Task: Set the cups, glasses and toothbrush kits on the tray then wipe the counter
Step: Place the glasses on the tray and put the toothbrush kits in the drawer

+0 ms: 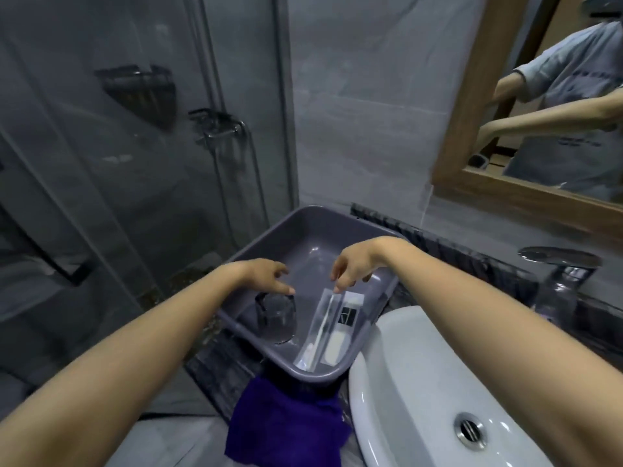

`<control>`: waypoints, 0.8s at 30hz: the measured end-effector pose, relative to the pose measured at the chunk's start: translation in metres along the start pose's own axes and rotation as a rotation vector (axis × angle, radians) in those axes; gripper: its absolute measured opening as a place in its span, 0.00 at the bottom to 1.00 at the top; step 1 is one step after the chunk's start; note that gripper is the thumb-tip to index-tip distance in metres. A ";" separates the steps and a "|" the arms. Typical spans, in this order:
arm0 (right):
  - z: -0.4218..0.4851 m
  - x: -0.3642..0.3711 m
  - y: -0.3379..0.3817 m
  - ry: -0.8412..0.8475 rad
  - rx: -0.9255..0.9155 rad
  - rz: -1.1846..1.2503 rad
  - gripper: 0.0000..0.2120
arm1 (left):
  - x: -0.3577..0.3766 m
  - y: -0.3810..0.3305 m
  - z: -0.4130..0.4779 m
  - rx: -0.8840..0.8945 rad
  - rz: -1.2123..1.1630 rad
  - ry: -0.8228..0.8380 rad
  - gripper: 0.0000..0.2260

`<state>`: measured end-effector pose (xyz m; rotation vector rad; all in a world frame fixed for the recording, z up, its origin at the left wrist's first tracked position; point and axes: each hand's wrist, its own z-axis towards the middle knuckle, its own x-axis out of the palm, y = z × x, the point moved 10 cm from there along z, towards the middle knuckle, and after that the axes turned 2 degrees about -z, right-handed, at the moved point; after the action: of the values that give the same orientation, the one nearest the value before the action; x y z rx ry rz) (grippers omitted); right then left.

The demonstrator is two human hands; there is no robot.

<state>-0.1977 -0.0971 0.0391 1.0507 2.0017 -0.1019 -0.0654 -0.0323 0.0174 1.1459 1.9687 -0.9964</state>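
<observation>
White sink basin (421, 382) sat right of the tray, its rim just beside the tray's near right corner; chrome tap (561, 281) stood behind the basin. Purple cloth (283, 426) hung off the surface edge, partly tucked under the tray's near side. Nothing stood between the hands and the tray contents.

Grey-purple tray (303, 227) lay on the dark marbled surface (215, 362), in the corner by the shower glass. Inside it: a clear glass (276, 315) at the near left, and toothbrush kits (332, 328) in clear wrappers lying flat along the near right side, one with a dark square label.

Left hand (266, 274) was over the glass, fingers loosely curled, fingertips at or just above its top rim; couldn't tell if it actually gripped. Right hand (354, 264) hovered over the tray, fingers bent down, thumb and forefinger pinched at the far end of a kit wrapper; contact looked likely but blurred, so a firm hold couldn't be confirmed. Both forearms reached in from the near edge.

Room: grey tiled bathroom, glass shower enclosure (135, 146) at left with mixer fitting (219, 128) and a corner wire shelf (138, 92). Wood-framed mirror (488, 96) at upper right reflected a person in a grey tee.
</observation>
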 end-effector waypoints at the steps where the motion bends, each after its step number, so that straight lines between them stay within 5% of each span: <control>1: 0.012 0.006 0.001 0.004 0.001 -0.014 0.23 | 0.009 0.006 0.002 0.015 -0.020 0.022 0.35; 9: 0.083 0.040 -0.030 -0.061 0.057 0.093 0.33 | 0.049 0.031 0.023 0.102 -0.087 -0.052 0.48; 14: 0.116 0.051 -0.054 -0.063 0.098 0.151 0.35 | 0.035 0.035 0.039 0.123 -0.143 -0.244 0.37; 24: 0.152 0.046 -0.061 -0.114 0.113 0.232 0.19 | 0.017 0.037 0.065 0.122 -0.202 -0.305 0.36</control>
<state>-0.1557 -0.1714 -0.1080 1.3125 1.7759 -0.1494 -0.0296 -0.0685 -0.0403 0.8110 1.8204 -1.3279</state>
